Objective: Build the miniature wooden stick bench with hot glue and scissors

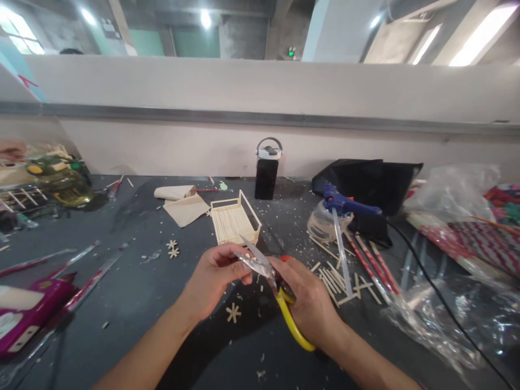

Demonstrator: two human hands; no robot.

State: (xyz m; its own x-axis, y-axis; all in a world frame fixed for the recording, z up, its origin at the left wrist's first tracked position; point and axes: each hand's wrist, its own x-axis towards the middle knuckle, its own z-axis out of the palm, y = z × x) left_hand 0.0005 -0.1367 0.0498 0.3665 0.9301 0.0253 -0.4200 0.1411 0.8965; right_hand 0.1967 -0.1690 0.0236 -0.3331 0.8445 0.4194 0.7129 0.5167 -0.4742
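My right hand (pixel 311 298) is wrapped round a pair of yellow-handled scissors (pixel 290 319), whose blades are parted and point to the upper left. Pinched fingers of my left hand (pixel 217 273) are at the blade tips; whatever they hold is too small or hidden to make out. Just beyond the hands stands a small bed-like frame (pixel 233 219) built from thin wooden sticks. A star shape made of short sticks (pixel 233 313) lies below my left hand. Two smaller stick stars (pixel 173 249) are to its left.
A blue glue gun (pixel 349 206) rests on a clear container, its black cord running right. Cut sticks (pixel 333 279) lie near it. At the back stand a dark bottle (pixel 266 176) and folded cloth (pixel 184 206). Left are a magenta device (pixel 36 314) and part of another person's hand (pixel 12 150).
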